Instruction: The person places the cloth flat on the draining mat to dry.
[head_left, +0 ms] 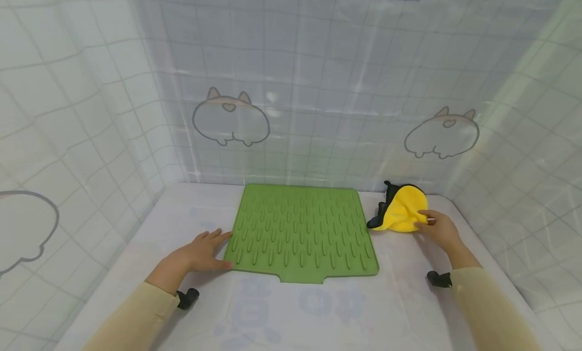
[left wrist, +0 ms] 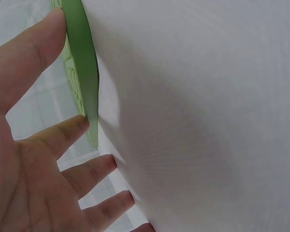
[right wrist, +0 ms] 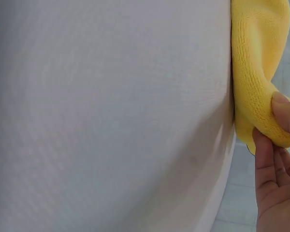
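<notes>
A green mat (head_left: 300, 230) with raised oval ridges and a tab at its front edge lies flat on the table. My left hand (head_left: 202, 252) has its fingers spread, thumb and index fingertip touching the mat's left edge. In the left wrist view the thumb (left wrist: 50, 36) rests against the mat's green rim (left wrist: 82, 53). To the right of the mat lies a yellow and black cloth (head_left: 404, 209), rumpled, its black side showing at the left. My right hand (head_left: 441, 232) pinches the cloth's right edge between thumb and fingers, seen closely in the right wrist view.
The white table (head_left: 273, 310) carries faint printed marks. A tiled-pattern curtain (head_left: 318, 88) with cartoon animal drawings stands behind the mat, and similar sheets close in the left and right sides. Black wrist straps (head_left: 187, 298) sit on both wrists.
</notes>
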Tool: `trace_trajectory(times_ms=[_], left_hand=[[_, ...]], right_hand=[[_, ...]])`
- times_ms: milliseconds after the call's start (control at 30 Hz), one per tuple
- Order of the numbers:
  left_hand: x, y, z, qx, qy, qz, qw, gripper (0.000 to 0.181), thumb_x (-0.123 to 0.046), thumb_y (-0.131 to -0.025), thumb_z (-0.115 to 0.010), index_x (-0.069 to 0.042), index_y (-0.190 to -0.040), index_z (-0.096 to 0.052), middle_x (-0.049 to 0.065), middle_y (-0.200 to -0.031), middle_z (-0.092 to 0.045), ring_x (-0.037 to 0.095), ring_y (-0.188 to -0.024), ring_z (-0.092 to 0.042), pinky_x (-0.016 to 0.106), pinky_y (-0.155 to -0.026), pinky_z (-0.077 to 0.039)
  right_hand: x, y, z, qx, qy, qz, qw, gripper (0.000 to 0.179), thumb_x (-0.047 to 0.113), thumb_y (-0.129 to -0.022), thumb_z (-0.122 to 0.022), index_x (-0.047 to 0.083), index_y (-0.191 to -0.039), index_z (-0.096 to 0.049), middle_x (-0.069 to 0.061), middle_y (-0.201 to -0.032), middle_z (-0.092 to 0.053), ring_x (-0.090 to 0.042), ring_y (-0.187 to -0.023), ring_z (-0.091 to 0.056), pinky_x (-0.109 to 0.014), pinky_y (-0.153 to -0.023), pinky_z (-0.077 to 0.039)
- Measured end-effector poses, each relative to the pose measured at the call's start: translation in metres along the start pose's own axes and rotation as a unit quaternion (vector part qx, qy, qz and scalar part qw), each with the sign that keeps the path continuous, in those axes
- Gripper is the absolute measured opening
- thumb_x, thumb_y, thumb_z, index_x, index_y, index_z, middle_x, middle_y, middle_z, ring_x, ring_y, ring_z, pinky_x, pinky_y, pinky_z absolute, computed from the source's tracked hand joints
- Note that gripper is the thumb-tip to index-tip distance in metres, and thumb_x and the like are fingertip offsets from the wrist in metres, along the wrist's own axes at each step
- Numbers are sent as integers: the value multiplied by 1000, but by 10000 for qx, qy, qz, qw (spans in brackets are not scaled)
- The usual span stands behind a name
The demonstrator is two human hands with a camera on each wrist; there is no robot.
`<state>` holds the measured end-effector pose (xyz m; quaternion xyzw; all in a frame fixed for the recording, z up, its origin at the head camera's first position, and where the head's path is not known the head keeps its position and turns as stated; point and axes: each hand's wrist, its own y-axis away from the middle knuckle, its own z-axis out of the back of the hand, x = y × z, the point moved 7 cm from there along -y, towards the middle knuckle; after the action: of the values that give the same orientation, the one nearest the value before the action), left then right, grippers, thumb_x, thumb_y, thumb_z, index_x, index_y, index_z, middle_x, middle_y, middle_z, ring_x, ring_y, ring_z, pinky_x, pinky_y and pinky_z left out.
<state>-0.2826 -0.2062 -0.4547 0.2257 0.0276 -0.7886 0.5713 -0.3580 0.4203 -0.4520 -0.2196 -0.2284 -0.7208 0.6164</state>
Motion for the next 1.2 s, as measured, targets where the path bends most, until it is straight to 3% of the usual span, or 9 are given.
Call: trace_trajectory(times_ms=[267, 733, 800, 900, 1033, 1200], left_hand=[[3, -1, -3, 13, 40, 108, 9999, 96, -55, -81, -77, -5, -154, -38, 33, -156, -28, 63, -139, -20, 78, -103, -25], [2, 0, -3, 51, 15, 215, 9998, 95, -54, -82, -77, -6, -154, -38, 33, -156, -27, 63, -139, -20, 78, -103, -26], [3, 0, -3, 49, 19, 215, 9998, 96, -54, -82, -77, -6, -154, -38, 32, -156, -27, 63, -139, -20, 78, -102, -26], [4, 0, -4, 60, 24, 209, 9998, 96, -54, -82, -77, -6, -154, -37, 32, -156, -27, 63, -139, -20, 78, -102, -26], [3, 0, -3, 43, 18, 163, 9999, 96, -54, -81, -78, -5, -154, -37, 34, -156, -28, 63, -138, -21, 78, -102, -26], [1, 1, -1, 17, 77, 161, 9998, 96, -53, -81, -78, -6, -154, -38, 33, -156, -27, 63, -139, -20, 78, -102, -26]], right_hand=[[15, 8, 11, -473, -63, 146, 9988, 69, 47, -97, -64, -3, -143, -50, -34, -137, -46, -50, -116, -49, -59, -93, -51], [64, 26, 30, -1161, -230, 990, 9880, 54, 36, -97, -67, -4, -133, -60, -29, -134, -52, -46, -110, -56, -57, -88, -54], [69, 28, 32, -1189, -289, 1001, 9874, 53, 36, -97, -67, -3, -133, -60, -28, -134, -53, -45, -110, -57, -52, -86, -55], [73, 31, 35, -1223, -437, 979, 9867, 54, 39, -97, -66, -1, -133, -60, -27, -131, -56, -43, -109, -59, -35, -79, -56], [78, 35, 37, -1345, -612, 938, 9846, 58, 44, -97, -65, 0, -135, -60, -28, -124, -60, -39, -106, -61, -14, -69, -47], [88, 40, 39, -1609, -748, 876, 9802, 59, 46, -97, -63, 3, -137, -60, -27, -119, -64, -36, -104, -62, -13, -69, -45]])
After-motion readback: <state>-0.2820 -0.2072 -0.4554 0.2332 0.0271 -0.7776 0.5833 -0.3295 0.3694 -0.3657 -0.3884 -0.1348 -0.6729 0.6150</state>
